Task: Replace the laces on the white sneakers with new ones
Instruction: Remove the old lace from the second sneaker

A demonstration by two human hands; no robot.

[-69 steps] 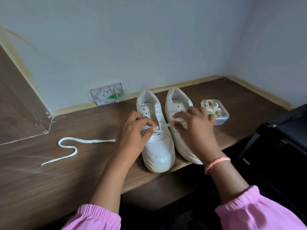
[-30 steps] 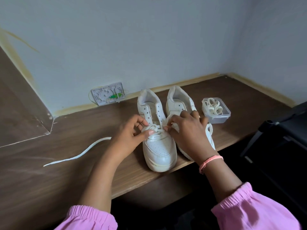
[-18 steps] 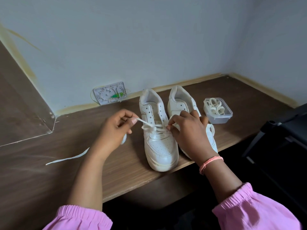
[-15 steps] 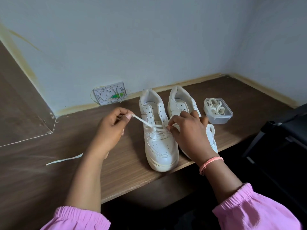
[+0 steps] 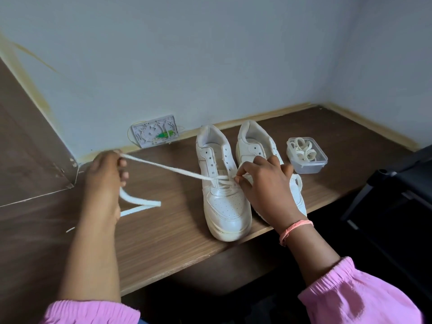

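Two white sneakers stand side by side on the brown table, toes toward me. The left sneaker (image 5: 224,202) has a white lace (image 5: 168,169) threaded through its lowest eyelets. My left hand (image 5: 106,174) grips that lace and holds it stretched out far to the left; the loose tail loops down beside my wrist onto the table. My right hand (image 5: 264,183) pinches the other lace end at the left sneaker's eyelets and covers much of the right sneaker (image 5: 254,143).
A clear plastic box (image 5: 306,155) with coiled laces sits right of the sneakers. A white wall plate (image 5: 154,133) leans at the wall behind. The table edge (image 5: 187,265) runs close to the sneaker toes. A black chair (image 5: 397,183) stands at the right.
My left hand has pulled the lace out to the left, away from the left sneaker, so the lace is now taut and long. My right hand has stayed at the eyelets.
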